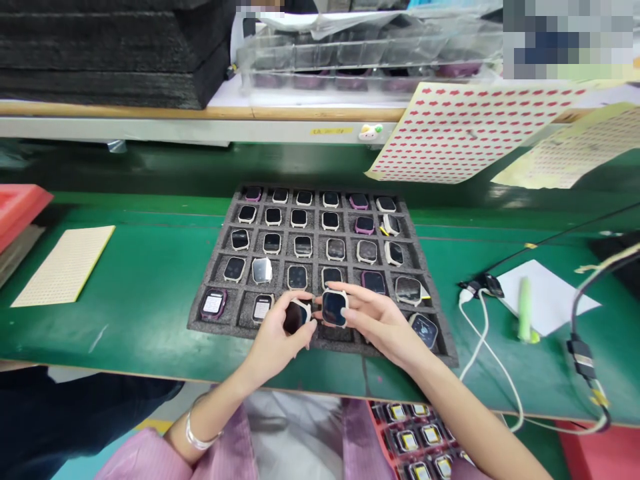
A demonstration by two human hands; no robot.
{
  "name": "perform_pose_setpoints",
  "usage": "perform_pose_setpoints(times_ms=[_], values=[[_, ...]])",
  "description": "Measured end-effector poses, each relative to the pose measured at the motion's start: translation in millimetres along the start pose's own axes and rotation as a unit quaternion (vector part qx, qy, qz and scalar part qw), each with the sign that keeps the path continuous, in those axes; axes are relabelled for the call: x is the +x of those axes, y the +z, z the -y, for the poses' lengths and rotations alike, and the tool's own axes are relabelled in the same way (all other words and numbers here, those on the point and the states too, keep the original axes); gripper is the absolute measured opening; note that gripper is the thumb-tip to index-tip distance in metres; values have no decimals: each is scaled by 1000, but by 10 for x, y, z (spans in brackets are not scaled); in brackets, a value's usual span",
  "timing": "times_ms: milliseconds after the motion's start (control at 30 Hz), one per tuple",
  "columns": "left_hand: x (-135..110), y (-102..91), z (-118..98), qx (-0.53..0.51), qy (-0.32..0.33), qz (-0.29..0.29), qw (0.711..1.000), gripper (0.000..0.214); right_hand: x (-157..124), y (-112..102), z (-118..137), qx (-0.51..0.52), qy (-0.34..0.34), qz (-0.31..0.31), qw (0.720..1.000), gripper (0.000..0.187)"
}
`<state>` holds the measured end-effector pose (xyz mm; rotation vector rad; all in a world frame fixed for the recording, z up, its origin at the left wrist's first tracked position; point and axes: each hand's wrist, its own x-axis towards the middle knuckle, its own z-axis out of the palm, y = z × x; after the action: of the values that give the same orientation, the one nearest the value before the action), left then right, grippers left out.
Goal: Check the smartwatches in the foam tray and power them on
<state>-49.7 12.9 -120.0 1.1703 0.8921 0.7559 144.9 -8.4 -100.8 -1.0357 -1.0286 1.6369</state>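
Note:
My left hand [275, 337] grips a cream-framed smartwatch body [296, 317] with a dark glass face. My right hand [377, 320] holds a similar watch body [334, 308] by its edges, a small gap from the first. Both hands hover over the near rows of a grey foam tray [440, 340]. Its square cells hold several more watch bodies [330, 250], some pink-framed and some pale. Two near cells are hidden beneath my hands. A lit-screen watch [213, 304] sits in the near left corner.
The tray lies on a green bench mat [150, 347]. To the right are red-dotted sticker sheets [475, 133], white paper [545, 300] with a green marker, and white cables [480, 347]. A beige sheet [65, 267] lies left. A red tray of yellow-labelled parts [415, 440] sits below the bench edge.

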Motion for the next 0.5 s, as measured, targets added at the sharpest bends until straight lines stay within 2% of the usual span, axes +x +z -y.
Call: perform_pose_setpoints(times_ms=[100, 500], values=[[-11, 26, -18, 29, -4, 9, 1000, 27, -1, -24, 21, -23, -11, -3, 1000, 34], [-19, 9, 45, 42, 26, 0, 999, 31, -14, -19, 35, -6, -13, 19, 1000, 35]])
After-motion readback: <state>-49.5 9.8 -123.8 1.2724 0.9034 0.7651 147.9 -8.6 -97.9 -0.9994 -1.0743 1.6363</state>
